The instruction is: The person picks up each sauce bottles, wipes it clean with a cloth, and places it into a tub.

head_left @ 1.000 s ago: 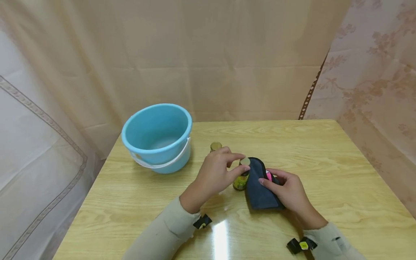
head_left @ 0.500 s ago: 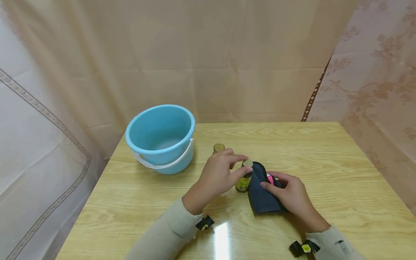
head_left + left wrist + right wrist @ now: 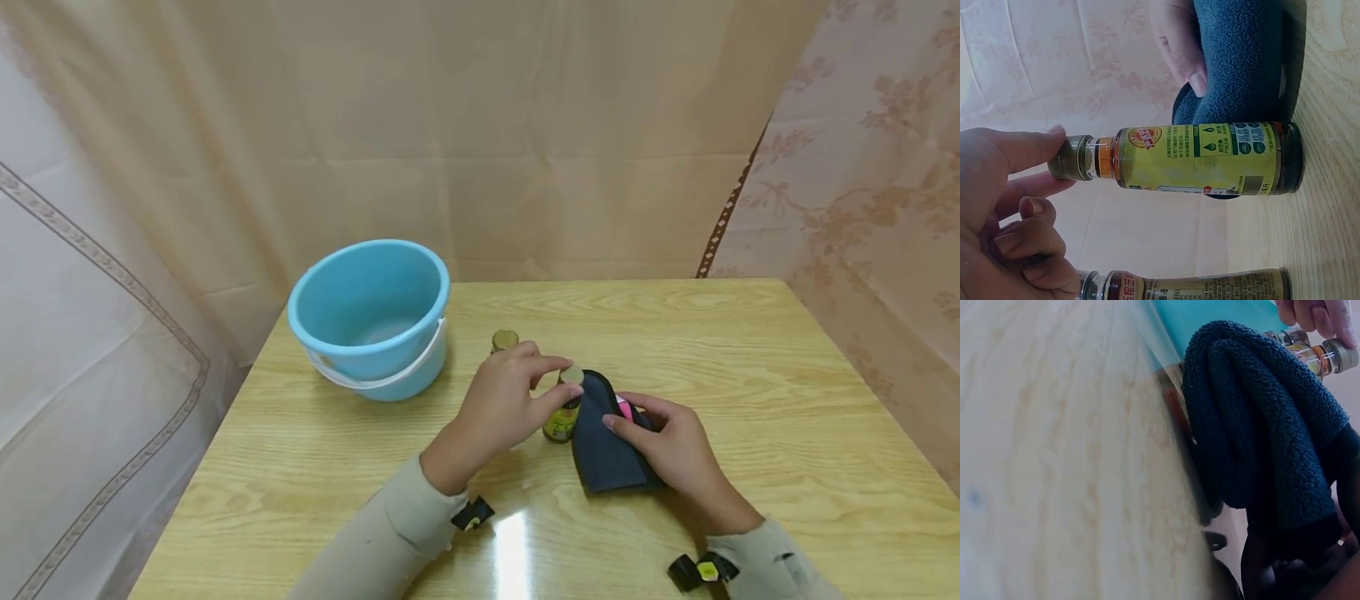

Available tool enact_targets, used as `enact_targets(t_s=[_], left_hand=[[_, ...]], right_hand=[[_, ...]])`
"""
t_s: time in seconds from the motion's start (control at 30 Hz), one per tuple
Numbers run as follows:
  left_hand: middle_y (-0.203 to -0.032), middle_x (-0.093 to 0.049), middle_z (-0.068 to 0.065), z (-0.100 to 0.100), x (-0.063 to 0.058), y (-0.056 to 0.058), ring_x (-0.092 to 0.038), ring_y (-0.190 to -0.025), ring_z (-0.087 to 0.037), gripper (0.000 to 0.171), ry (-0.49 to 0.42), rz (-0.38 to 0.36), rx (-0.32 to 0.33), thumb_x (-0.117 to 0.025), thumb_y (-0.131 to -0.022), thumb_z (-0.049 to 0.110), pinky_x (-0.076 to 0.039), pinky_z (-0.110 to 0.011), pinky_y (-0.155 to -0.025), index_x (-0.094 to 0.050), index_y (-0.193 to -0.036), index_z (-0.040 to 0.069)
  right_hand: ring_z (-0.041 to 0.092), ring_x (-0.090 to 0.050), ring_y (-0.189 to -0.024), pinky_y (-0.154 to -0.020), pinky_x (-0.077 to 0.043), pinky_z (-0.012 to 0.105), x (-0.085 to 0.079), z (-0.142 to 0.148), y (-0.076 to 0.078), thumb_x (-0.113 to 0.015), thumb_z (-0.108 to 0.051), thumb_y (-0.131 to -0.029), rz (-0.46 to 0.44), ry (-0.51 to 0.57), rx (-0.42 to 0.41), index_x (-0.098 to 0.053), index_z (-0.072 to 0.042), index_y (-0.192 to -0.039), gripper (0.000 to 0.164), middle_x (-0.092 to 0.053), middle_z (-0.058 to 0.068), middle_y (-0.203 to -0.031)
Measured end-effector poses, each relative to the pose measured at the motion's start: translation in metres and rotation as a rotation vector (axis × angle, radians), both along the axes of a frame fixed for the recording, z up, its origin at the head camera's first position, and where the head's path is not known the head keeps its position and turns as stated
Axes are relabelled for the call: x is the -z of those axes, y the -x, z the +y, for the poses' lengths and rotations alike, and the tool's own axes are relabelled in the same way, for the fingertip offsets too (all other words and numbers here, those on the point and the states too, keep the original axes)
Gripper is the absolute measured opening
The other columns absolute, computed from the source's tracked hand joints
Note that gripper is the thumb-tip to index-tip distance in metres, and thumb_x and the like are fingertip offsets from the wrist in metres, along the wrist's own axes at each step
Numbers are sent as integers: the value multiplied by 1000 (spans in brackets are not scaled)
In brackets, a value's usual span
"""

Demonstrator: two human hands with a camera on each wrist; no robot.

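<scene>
Thumb and finger of my left hand [image 3: 506, 400] pinch the cap of a small glass sesame oil bottle [image 3: 1197, 159] with a yellow-green label. The bottle stands upright on the table. My right hand [image 3: 671, 442] grips a folded dark blue fleecy cloth [image 3: 607, 450] just right of the bottle; a bit of pink [image 3: 624, 408] shows at its fold. In the left wrist view the cloth [image 3: 1244, 56] stands close behind the bottle; whether they touch I cannot tell. A second bottle [image 3: 505, 340] with a gold cap is partly hidden behind my left hand.
A light blue bucket [image 3: 412, 379] with a white handle stands at the back left of the wooden table [image 3: 787, 400]. Beige curtains [image 3: 570, 142] hang behind the table's far edge, and a floral cloth [image 3: 885, 208] hangs on the right.
The head view has shifted slightly since the first frame. Both hands, the bottles and the cloth keep the same places relative to one another.
</scene>
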State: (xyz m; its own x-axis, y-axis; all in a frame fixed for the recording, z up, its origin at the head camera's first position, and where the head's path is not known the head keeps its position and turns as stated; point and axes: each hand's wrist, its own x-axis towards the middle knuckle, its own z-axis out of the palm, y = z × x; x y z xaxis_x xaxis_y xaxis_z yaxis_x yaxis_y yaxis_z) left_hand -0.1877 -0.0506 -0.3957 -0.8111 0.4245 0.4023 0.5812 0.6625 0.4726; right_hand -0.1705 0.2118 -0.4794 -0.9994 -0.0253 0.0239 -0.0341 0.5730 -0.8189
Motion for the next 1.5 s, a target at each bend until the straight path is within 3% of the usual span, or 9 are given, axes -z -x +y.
enact_targets(t_s=[0.27, 0.57, 0.8, 1.07, 1.5], left_hand=[[-74, -54, -1, -1, 1, 0, -37, -59, -9, 40, -6, 9, 5, -71, -96, 49, -31, -23, -55, -77, -124, 21], [-73, -51, 1, 0, -1, 1, -37, -59, -8, 40, -2, 19, 1, -72, -96, 48, -31, -22, -54, -78, -124, 21], [-73, -54, -3, 0, -1, 1, -37, -59, -9, 38, -19, 20, 16, -73, -96, 46, -30, -23, -55, -78, -123, 20], [-72, -52, -1, 1, 2, 1, -37, -58, -9, 38, -28, 14, 21, -72, -96, 45, -30, -23, -55, -78, -124, 19], [-71, -51, 1, 1, 4, 3, -37, -58, -8, 38, -17, 38, 10, -72, -96, 47, -30, -22, -54, -78, -123, 20]], right_hand=[[11, -72, -87, -71, -60, 29, -4, -4, -2, -79, -43, -92, -20, 168, 3, -70, -22, -135, 49, -77, 9, -108], [12, -73, -85, -70, -61, 31, -12, -2, -4, -77, -39, -95, -5, 267, 41, -68, -17, -137, 49, -77, -5, -98], [14, -73, -83, -67, -62, 32, -21, -2, -8, -78, -27, -95, 12, 423, 70, -67, -11, -138, 47, -72, 0, -91], [13, -72, -78, -63, -61, 31, -21, -4, -13, -77, -13, -95, 79, 514, 76, -68, -2, -135, 42, -71, 2, -85], [14, -72, -81, -65, -61, 32, -15, -6, -9, -78, -22, -94, 62, 418, 54, -69, -8, -134, 43, -73, 1, -91]])
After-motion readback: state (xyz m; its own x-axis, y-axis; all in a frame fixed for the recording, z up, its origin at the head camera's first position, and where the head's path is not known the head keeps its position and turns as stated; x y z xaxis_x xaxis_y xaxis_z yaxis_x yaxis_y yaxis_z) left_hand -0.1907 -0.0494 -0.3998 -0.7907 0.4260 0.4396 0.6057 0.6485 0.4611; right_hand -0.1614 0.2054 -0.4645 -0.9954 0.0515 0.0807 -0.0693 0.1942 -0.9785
